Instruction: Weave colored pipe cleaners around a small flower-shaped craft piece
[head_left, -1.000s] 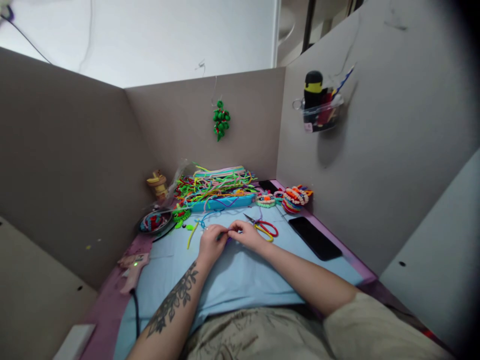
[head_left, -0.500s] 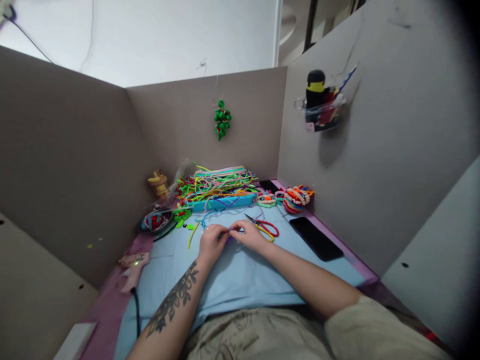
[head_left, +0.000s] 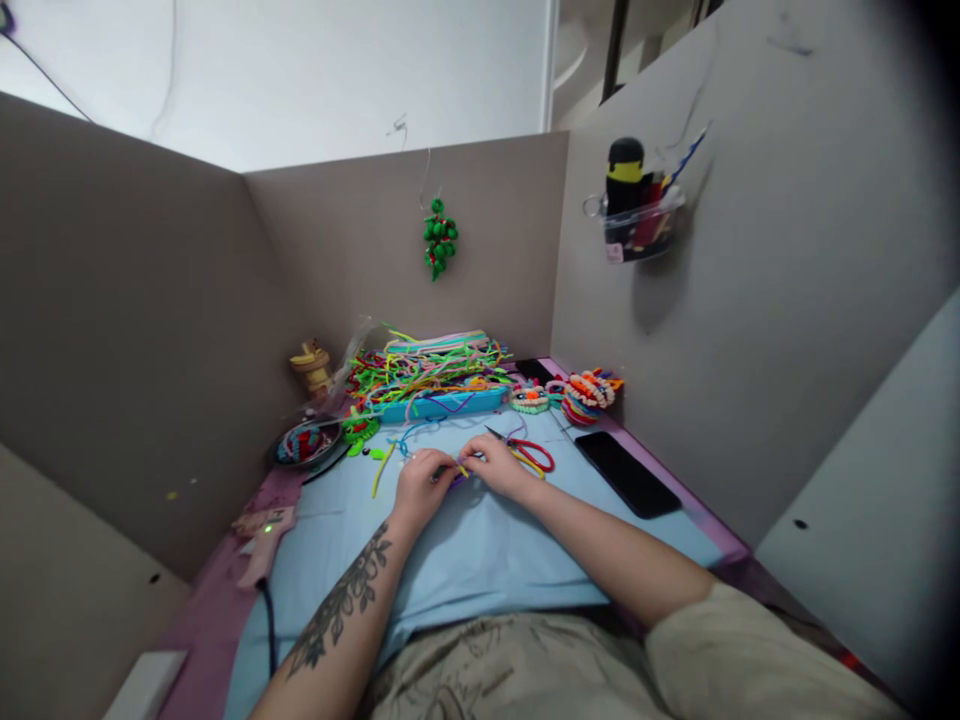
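My left hand [head_left: 421, 488] and my right hand [head_left: 491, 468] meet above the light blue cloth [head_left: 517, 570], fingertips pinched close together. Between them is a small piece of purple cord [head_left: 457, 483], partly hidden by the fingers. A short yellow bit [head_left: 463, 471] shows at the fingertips; whether it joins the purple cord I cannot tell. Just beyond my right hand lie scissors [head_left: 541, 452] with red and yellow handles. Near my left hand are a loose yellow cord [head_left: 383, 472] and a blue cord [head_left: 406, 438].
A blue tray [head_left: 442, 405] heaped with colourful cords stands at the back. A black phone [head_left: 626, 472] lies right, below knotted cord figures [head_left: 589, 395]. On the left are a pink glue gun [head_left: 264, 540] and a dark bowl [head_left: 309, 441]. Grey panels [head_left: 405, 230] enclose the table.
The yellow bit now shows between my fingertips, where mainly purple was visible before. My hands stay close together, with fingers slightly shifted. The whole view has moved a little.
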